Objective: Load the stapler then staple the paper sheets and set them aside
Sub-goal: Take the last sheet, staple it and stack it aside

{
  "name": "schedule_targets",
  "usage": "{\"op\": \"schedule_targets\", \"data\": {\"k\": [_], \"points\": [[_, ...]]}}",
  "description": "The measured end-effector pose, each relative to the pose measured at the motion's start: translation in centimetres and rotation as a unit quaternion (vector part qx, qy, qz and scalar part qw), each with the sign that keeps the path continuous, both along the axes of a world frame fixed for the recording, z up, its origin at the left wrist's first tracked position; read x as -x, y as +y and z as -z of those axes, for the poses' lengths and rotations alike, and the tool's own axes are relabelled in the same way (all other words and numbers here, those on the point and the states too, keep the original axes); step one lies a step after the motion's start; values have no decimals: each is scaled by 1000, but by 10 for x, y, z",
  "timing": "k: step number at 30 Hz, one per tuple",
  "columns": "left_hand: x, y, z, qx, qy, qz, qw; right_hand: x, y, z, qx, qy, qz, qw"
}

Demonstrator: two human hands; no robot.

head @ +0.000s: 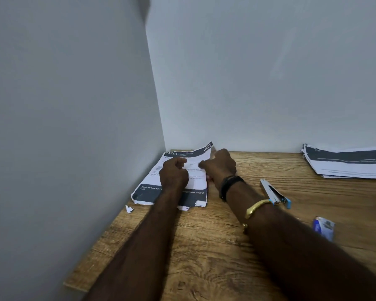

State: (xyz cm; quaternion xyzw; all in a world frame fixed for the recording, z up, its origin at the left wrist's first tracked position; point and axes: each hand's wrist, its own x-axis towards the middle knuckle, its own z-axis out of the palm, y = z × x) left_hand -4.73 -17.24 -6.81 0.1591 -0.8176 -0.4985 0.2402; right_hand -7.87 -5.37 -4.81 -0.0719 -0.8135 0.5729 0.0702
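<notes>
A stack of printed paper sheets (191, 157) with dark header bands lies in the table's back left corner, its lower edge torn. My left hand (174, 173) rests on the sheets as a curled fist and holds nothing that I can see. My right hand (221, 165) is at the stack's right edge, with the thumb on top and the fingers curled round the edge; the top right corner of the sheets lifts a little. A grey and blue stapler (274, 193) lies on the wooden table (204, 246) to the right of my right wrist, untouched.
A small blue and white staple box (323, 228) lies near the right arm. A second pile of printed sheets (347, 162) sits at the back right against the wall. A torn paper scrap (129, 209) lies by the left wall. Walls close off the left and back.
</notes>
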Motion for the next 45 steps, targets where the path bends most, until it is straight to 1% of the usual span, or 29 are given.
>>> {"op": "schedule_targets", "data": {"k": [2,3,5,8,10,12,14,17,20,21,26,30,32,35,37,39,41,42,43,45], "points": [[0,0,0,-3,7,9,1000,0,3,2,-52,6,-24,998],[-1,0,0,-5,11,17,1000,-1,4,3,-61,15,-30,998],[-1,0,0,-7,25,25,999,-3,9,2,-51,39,-32,997],[-2,-1,-4,6,63,14,998,-4,28,-6,-35,69,-17,997],[-3,-1,-6,13,91,11,996,-7,46,-12,-16,85,-10,996],[-3,2,-8,1,108,13,994,-10,68,-15,15,101,-1,995],[-4,9,-9,-41,113,30,992,-14,91,-18,47,110,9,993],[-1,25,-15,-142,89,69,983,-20,122,-20,72,121,23,990],[3,45,-20,-264,68,115,955,-25,150,-18,84,137,42,986],[4,54,-21,-287,62,125,948,-27,159,-18,82,140,47,986],[13,85,-20,-304,47,138,942,-32,191,-13,36,140,72,987],[22,95,-13,-308,40,146,939,-26,209,-8,5,172,71,983],[23,94,-8,-311,43,147,938,-22,215,-5,23,178,49,983],[21,89,-7,-327,54,156,930,-17,217,-2,85,165,24,982],[18,87,-8,-325,68,171,928,-17,217,-2,101,163,19,981],[15,85,-11,-314,81,200,925,-18,219,-6,94,167,10,981],[11,82,-18,-289,91,231,924,-19,222,-12,53,170,-4,984],[8,80,-21,-256,98,235,933,-21,222,-14,13,175,-7,985],[7,79,-24,-202,109,224,947,-23,221,-16,-29,184,-5,982],[3,79,-27,-68,150,169,972,-27,217,-19,-93,216,12,972]]}}
